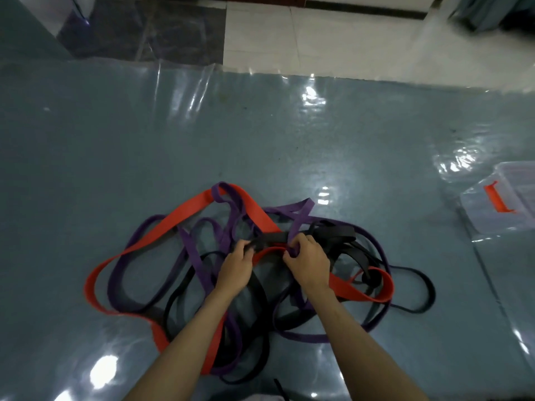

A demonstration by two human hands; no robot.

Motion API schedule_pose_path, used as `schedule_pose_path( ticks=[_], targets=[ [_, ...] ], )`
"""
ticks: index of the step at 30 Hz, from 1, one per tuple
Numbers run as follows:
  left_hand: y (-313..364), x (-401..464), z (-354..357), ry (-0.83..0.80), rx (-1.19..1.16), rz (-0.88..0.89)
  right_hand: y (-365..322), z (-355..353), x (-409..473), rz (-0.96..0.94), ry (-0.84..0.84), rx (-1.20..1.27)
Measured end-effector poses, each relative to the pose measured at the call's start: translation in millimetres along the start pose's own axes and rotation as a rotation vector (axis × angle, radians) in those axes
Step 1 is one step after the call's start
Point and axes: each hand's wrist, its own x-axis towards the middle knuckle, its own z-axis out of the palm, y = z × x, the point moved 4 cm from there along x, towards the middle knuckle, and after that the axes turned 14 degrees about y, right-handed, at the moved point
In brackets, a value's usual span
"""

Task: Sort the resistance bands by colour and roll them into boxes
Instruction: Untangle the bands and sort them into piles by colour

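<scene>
A tangled heap of resistance bands lies on a glossy grey-blue mat. Wide red bands (179,211) loop through narrower purple bands (197,261) and black bands (335,234). My left hand (236,269) pinches a black band at the middle of the heap. My right hand (308,260) grips a purple band just to the right of it, where that band rises from the pile. Both forearms cover the near part of the tangle.
A clear plastic box (500,204) with a red clasp sits at the right edge of the mat. Transparent film covers the mat (144,134). Beyond its far edge are white floor tiles (318,39) and a dark patch of floor.
</scene>
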Motion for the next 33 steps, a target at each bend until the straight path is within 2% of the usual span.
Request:
schedule_pose_path(
  ticks=[3,6,8,10,12,17,20,22,24,27,30,33],
  targets=[
    [-1,-5,-7,-0.021,-0.367,-0.147,3,-3,0,0.253,0.119,0.242],
    [-6,-13,-24,-0.001,-0.694,-0.250,22,-25,-7,0.541,0.356,0.619],
    [-13,-19,-40,0.043,-0.878,-0.297,44,-46,-11,0.669,0.509,0.746],
    [-20,-26,-55,0.109,-1.068,-0.320,69,-67,-17,0.742,0.620,0.745],
    [-25,-34,-66,0.178,-1.184,-0.320,90,-83,-27,0.768,0.660,0.738],
    [-30,-58,-71,0.219,-1.239,-0.267,119,-95,-60,0.804,0.671,0.830],
    [-25,-72,-68,0.151,-1.176,-0.177,124,-89,-75,0.889,0.573,0.939],
    [-22,-80,-64,0.091,-1.016,-0.087,126,-86,-83,0.918,0.498,0.957],
    [-23,-88,-57,0.006,-0.748,0.027,124,-87,-89,0.866,0.395,0.892],
    [-30,-105,-39,-0.184,-0.332,0.098,113,-82,-100,0.737,0.128,0.833],
    [-34,-118,-25,-0.180,-0.053,0.153,99,-72,-118,0.656,-0.070,0.828],
    [-38,-124,-14,-0.175,0.054,0.186,92,-66,-134,0.572,-0.141,0.847]
  ],
)
